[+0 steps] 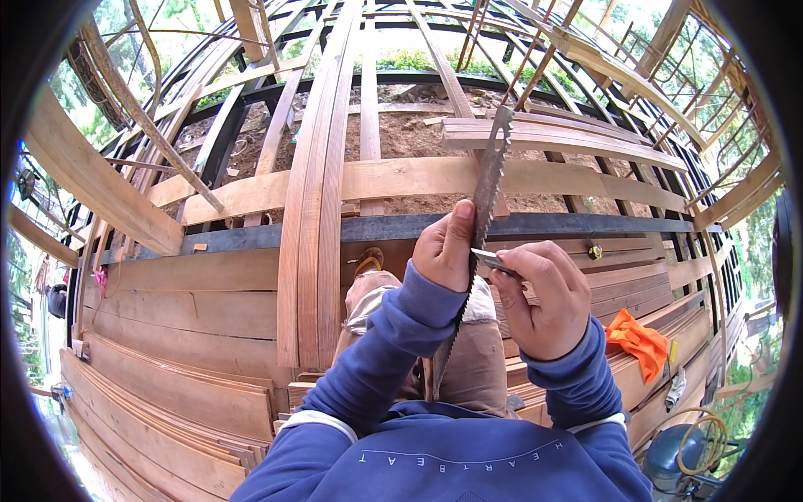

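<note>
Upright in front of my chest stands a hand saw blade (491, 171), its toothed edge facing right and its handle end low near my lap. My left hand (445, 248) is closed round the middle of the blade, thumb along its face. Pinched in the fingers of my right hand (542, 297) is a small flat metal file (493, 263), its tip laid against the saw's teeth beside my left hand. The lower part of the saw is partly hidden by my left sleeve.
Long planks (318, 192) run ahead across a dark metal beam (251, 237). Boards (159, 402) are stacked at left, more at right under an orange cloth (640, 341). A tape measure (595, 252) lies right; a blue tank with hose (669, 460) sits at lower right. Gaps between joists show soil below.
</note>
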### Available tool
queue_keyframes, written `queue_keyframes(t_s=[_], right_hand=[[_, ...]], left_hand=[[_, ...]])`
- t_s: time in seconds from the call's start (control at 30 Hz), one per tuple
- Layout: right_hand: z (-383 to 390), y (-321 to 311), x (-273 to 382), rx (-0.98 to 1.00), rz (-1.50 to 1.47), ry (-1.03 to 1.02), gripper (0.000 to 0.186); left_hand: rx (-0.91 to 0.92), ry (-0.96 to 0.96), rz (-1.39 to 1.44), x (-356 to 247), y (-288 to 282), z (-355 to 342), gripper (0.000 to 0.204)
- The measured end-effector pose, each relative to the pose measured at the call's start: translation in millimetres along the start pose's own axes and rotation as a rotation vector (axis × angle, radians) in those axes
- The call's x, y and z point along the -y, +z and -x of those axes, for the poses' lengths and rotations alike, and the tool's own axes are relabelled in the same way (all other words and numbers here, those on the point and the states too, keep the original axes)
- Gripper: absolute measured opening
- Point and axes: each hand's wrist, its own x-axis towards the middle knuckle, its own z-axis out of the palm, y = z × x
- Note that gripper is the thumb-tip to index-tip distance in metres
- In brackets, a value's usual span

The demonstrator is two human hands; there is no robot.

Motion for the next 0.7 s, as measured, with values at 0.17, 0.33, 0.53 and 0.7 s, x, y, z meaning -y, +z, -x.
queue_keyframes(t_s=[0.17, 0.33, 0.53, 0.7], right_hand=[[3, -1, -1, -0.017, 0.069, -0.008, 0.024], [5, 0, 5, 0.022, 0.027, 0.132, 0.021], [1, -4, -1, 0.048, 0.137, 0.002, 0.018], [7, -3, -1, 0.025, 0.128, 0.113, 0.015]], left_hand=[[-0.02, 0.048, -0.06, 0, 6, 2, 0.048], [-0.049, 0.053, -0.07, 10, 3, 2, 0.043], [-0.126, 0.133, -0.214, 18, 6, 0, 0.044], [-0.16, 0.168, -0.29, 17, 12, 2, 0.042]])
